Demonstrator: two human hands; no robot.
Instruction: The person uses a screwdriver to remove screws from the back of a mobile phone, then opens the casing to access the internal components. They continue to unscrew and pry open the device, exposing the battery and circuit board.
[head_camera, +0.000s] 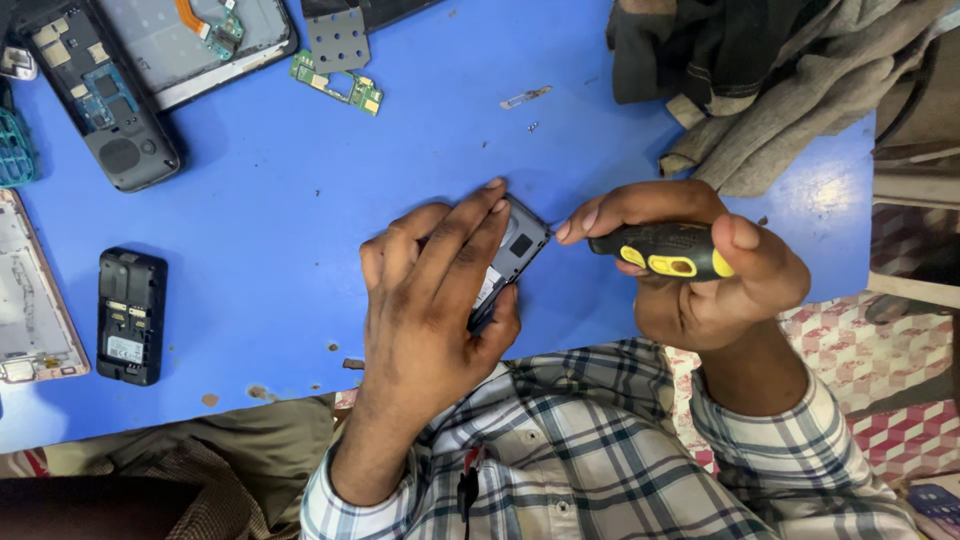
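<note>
The left hand (440, 290) lies flat over a small dark phone (508, 262) on the blue table (300, 200), fingers stretched across its back and thumb tucked under its lower edge, pinning it near the table's centre. At three o'clock from the phone, the right hand (700, 265) is closed around a black-and-yellow screwdriver (665, 252), the tip end pointing to nine o'clock at the phone's upper right corner. Toward nine o'clock lies another small black phone (131, 316), opened handsets and a green circuit board (338, 84) sit at eleven o'clock, and crumpled cloth (760, 80) at one o'clock.
</note>
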